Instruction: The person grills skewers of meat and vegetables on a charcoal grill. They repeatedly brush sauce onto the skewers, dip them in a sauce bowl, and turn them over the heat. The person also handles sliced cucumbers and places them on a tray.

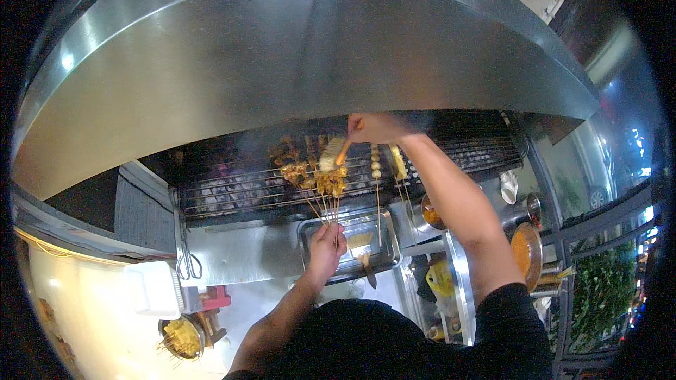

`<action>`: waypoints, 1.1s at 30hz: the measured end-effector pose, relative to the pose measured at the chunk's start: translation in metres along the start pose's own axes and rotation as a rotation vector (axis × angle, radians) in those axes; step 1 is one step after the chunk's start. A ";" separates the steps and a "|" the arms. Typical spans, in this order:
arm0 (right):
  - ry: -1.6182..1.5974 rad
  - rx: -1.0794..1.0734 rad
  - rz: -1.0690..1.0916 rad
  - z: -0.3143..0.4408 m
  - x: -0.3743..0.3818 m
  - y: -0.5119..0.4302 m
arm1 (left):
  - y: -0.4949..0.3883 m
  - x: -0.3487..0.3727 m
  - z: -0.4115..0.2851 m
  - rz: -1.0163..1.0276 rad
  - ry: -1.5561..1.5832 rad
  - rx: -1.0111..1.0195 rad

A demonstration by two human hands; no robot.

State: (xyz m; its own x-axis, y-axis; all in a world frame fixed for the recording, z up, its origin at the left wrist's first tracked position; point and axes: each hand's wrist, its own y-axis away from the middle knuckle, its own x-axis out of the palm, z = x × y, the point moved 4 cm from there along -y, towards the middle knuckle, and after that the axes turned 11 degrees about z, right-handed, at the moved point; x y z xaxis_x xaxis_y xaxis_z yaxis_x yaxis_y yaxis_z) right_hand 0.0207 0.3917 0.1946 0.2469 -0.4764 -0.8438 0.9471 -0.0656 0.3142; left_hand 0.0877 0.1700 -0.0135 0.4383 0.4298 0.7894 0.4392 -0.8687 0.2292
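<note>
My left hand (328, 248) grips the lower ends of several thin skewers, whose browned meat (331, 182) lies over the charcoal grill grate (237, 190). Above that meat, my right hand (364, 127) holds a brush with an orange handle (343, 152); its pale, wide bristles (331, 155) are at the skewered food. To the right on the grate lie a skewer of small round balls (375, 166) and a skewered yellowish piece (398, 163). Beneath my left hand and beside it is a rectangular metal tray (395, 237), with another brush (364, 258) resting in it.
A steel hood (290, 58) overhangs the grill. Scissors (188, 264) are at the left, near a white plastic container (153, 289) and a bowl of yellow skewered food (182, 336). On the right are a bowl of orange-red seasoning (525, 253) and another bowl (432, 212) near my forearm.
</note>
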 end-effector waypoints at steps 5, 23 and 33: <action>0.029 -0.051 -0.316 -0.013 -0.017 -0.013 | 0.001 -0.002 0.002 0.005 -0.028 0.028; -0.155 0.008 -0.474 0.036 0.066 0.082 | 0.001 -0.003 -0.002 0.010 -0.070 -0.049; -0.062 0.060 -0.197 0.050 0.026 -0.006 | 0.009 -0.008 -0.009 0.089 -0.096 -0.081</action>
State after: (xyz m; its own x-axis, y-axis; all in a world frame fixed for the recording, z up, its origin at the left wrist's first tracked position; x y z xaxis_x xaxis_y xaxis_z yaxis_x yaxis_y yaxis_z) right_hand 0.0115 0.3360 0.1927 0.0437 -0.5019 -0.8638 0.9615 -0.2136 0.1728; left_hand 0.0812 0.1570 -0.0130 0.5475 0.3682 0.7515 0.3321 -0.9199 0.2087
